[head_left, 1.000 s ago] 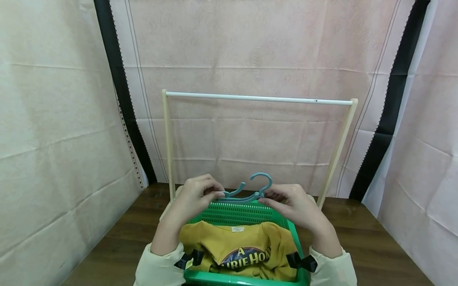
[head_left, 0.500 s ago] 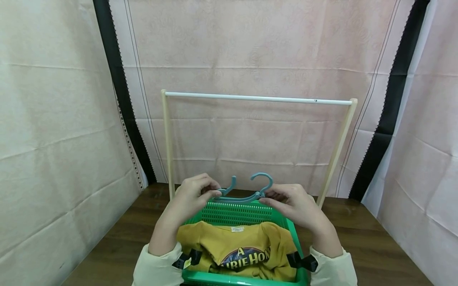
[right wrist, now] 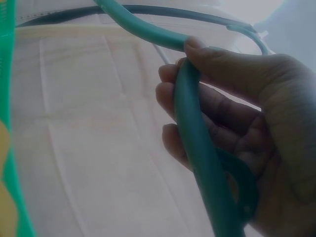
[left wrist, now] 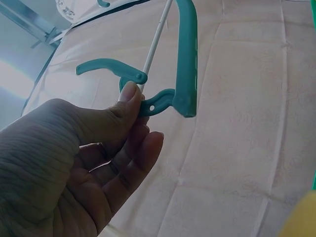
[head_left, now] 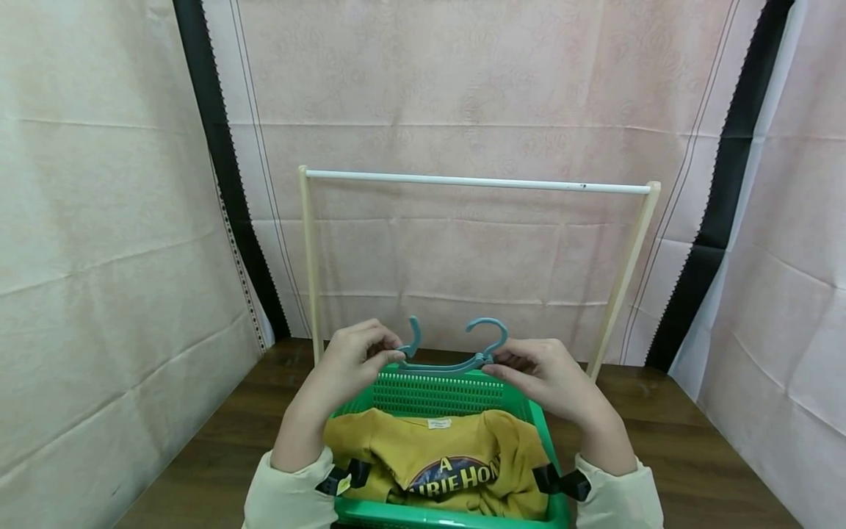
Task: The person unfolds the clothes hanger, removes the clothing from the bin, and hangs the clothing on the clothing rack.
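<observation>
A blue-green plastic clothes hanger [head_left: 438,369] is held level above the back of a green basket [head_left: 423,516]. My left hand [head_left: 357,360] pinches a jointed end piece of it between thumb and fingers. From that joint a curved prong [left wrist: 106,64] sticks up, apart from the hanger's hook [head_left: 504,334]. My right hand [head_left: 543,373] grips the hanger near the base of the hook, with the thumb on top and fingers behind the arm in the right wrist view. A yellow sweatshirt [head_left: 390,441] with a printed front lies in the basket, neck label towards the back.
Behind the basket stands a rack with a white rail [head_left: 476,181] and cream posts [head_left: 309,264]. The dark wooden table [head_left: 225,455] extends on both sides. Pale cloth walls [head_left: 463,250] enclose the back and sides.
The curved prong at my left hand has swung from slanting right to upright, away from the hook. My left hand has shifted slightly left; my right hand has barely moved.
</observation>
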{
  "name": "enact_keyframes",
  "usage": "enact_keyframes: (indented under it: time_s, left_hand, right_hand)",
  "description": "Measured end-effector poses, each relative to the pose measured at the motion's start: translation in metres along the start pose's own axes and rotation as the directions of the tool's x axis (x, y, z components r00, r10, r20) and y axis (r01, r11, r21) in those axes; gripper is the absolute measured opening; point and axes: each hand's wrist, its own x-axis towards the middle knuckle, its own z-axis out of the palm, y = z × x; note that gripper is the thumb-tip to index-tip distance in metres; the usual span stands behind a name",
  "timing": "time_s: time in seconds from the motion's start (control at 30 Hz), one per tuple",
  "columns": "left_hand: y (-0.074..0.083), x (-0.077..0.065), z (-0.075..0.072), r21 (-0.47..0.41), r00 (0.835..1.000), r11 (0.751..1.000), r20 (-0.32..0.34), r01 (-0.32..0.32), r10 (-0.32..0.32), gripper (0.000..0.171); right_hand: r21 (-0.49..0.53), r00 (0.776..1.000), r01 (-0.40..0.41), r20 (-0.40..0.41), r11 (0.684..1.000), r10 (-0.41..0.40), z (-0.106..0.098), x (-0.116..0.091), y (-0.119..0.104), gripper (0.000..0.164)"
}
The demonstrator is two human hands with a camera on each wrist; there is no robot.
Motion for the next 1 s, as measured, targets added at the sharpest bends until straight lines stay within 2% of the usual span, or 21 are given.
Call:
enact_keyframes:
  time_s: [0.27, 0.47, 0.77, 0.87, 1.0]
  left_hand:
    - [-0.0014, -0.0026, -0.0029, -0.002, 0.999, 0.999, 0.012, 0.038, -0.038, 0.003]
    - [-0.0011, -0.0026, -0.0054, -0.005, 0.997, 0.998, 0.023, 0.069, -0.068, 0.009]
    - [-0.0015, -0.0031, -0.0043, 0.012, 0.997, 0.997, 0.040, 0.070, -0.070, 0.007]
    - [0.0007, -0.0019, -0.0052, -0.025, 0.998, 0.998, 0.029, 0.065, -0.065, 0.009]
    - [0.0038, -0.0004, -0.0067, -0.077, 0.999, 0.997, -0.038, 0.033, -0.036, 0.035]
  right_hand:
    - [-0.018, 1.000, -0.021, -0.004, 1.000, 0.021, -0.0020, -0.0022, 0.0003, 0.010]
    - [-0.041, 1.000, -0.017, -0.022, 0.999, 0.016, -0.0042, -0.0023, 0.0002, 0.012]
    - [-0.037, 1.000, -0.028, -0.008, 0.999, 0.027, -0.0036, -0.0028, 0.0003, 0.010]
    - [-0.035, 1.000, -0.022, -0.007, 0.999, 0.022, -0.0030, -0.0022, 0.0008, 0.010]
    - [-0.030, 1.000, -0.022, -0.008, 0.999, 0.022, -0.0024, -0.0015, 0.0012, 0.009]
